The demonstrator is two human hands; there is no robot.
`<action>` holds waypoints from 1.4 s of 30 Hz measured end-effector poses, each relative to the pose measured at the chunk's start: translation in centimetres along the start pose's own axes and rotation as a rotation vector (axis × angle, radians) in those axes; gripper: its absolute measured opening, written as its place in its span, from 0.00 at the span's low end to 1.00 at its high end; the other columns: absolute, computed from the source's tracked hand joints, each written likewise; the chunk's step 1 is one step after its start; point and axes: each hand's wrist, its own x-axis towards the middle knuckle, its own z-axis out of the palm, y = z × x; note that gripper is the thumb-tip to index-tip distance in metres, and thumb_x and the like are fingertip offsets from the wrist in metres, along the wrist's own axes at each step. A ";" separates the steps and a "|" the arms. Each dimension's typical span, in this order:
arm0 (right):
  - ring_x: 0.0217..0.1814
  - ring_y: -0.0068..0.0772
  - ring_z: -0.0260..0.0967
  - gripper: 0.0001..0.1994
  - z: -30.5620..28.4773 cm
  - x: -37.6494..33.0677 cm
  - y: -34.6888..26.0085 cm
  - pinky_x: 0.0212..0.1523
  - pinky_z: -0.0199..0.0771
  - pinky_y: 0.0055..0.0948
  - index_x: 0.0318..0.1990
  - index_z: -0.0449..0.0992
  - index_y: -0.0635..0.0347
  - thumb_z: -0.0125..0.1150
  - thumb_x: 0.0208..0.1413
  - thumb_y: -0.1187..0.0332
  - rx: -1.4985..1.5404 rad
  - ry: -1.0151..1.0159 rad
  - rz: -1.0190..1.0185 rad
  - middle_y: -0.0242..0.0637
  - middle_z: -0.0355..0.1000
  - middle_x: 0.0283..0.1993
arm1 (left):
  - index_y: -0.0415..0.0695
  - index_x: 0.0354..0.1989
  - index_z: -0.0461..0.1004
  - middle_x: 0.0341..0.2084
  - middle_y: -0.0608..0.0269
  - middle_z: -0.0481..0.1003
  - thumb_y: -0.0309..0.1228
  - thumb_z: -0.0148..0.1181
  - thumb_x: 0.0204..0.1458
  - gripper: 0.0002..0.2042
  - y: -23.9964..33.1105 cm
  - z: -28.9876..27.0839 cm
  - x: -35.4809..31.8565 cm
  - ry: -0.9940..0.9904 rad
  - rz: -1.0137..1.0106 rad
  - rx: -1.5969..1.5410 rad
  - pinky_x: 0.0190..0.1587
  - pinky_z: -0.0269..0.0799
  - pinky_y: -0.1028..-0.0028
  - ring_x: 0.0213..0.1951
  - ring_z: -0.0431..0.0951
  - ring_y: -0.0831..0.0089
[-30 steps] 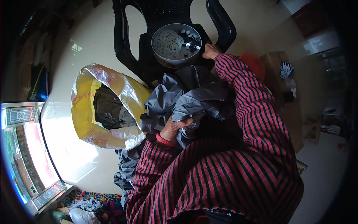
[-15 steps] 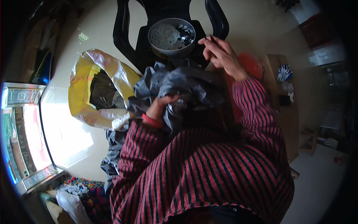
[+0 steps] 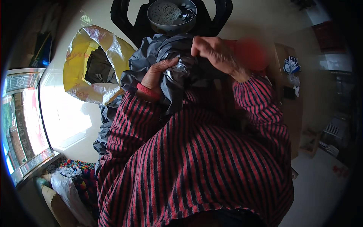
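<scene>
A bundle of grey cloth (image 3: 151,56) lies bunched on my lap, against my red and black striped top. My left hand (image 3: 157,72), with a red band at the wrist, grips a fold of it from the left. My right hand (image 3: 213,53) presses on the same fold from the right, fingers curled over the cloth close to the left hand. A small pale, shiny bit (image 3: 180,67) shows between the two hands; what it is cannot be told.
A round grey bowl (image 3: 172,15) with small items stands on a black plastic chair (image 3: 128,22) ahead. A yellow and silver sack (image 3: 81,64) holding dark cloth lies open at the left. A bright window sill (image 3: 22,121) is at far left, a brown cabinet (image 3: 287,79) at right.
My right hand has come back from the bowl on the chair to the grey cloth, beside my left hand. The view has tilted so the chair and bowl sit higher.
</scene>
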 end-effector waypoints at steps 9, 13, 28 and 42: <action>0.20 0.35 0.66 0.19 1.2 -2.9 -2.4 0.25 0.64 0.31 0.32 0.69 0.66 0.51 0.58 0.55 -0.376 0.102 -0.223 0.39 0.67 0.20 | 0.38 0.38 0.74 0.29 0.60 0.78 0.29 0.55 0.52 0.08 -0.2 0.7 -1.1 0.038 0.055 -0.044 0.34 0.75 0.75 0.28 0.78 0.71; 0.21 0.41 0.69 0.14 1.6 -3.4 -3.7 0.24 0.66 0.34 0.33 0.69 0.66 0.55 0.56 0.60 -0.519 0.118 -0.285 0.43 0.69 0.22 | 0.38 0.37 0.74 0.29 0.59 0.78 0.28 0.54 0.51 0.08 0.2 0.9 -1.5 -0.011 0.015 -0.070 0.31 0.75 0.76 0.27 0.78 0.70; 0.20 0.43 0.70 0.11 2.4 -3.2 -4.0 0.20 0.68 0.35 0.32 0.69 0.62 0.60 0.52 0.64 -0.839 0.136 -0.267 0.41 0.69 0.19 | 0.38 0.36 0.73 0.26 0.59 0.77 0.28 0.56 0.50 0.07 0.2 0.6 -0.6 0.013 0.024 -0.083 0.28 0.74 0.75 0.24 0.77 0.70; 0.18 0.43 0.70 0.12 2.5 -3.4 -4.3 0.18 0.67 0.35 0.29 0.69 0.63 0.59 0.53 0.63 -0.864 0.141 -0.248 0.43 0.68 0.17 | 0.39 0.36 0.73 0.26 0.59 0.77 0.29 0.55 0.51 0.08 -0.3 0.7 -0.5 -0.023 -0.009 -0.118 0.29 0.74 0.74 0.25 0.77 0.70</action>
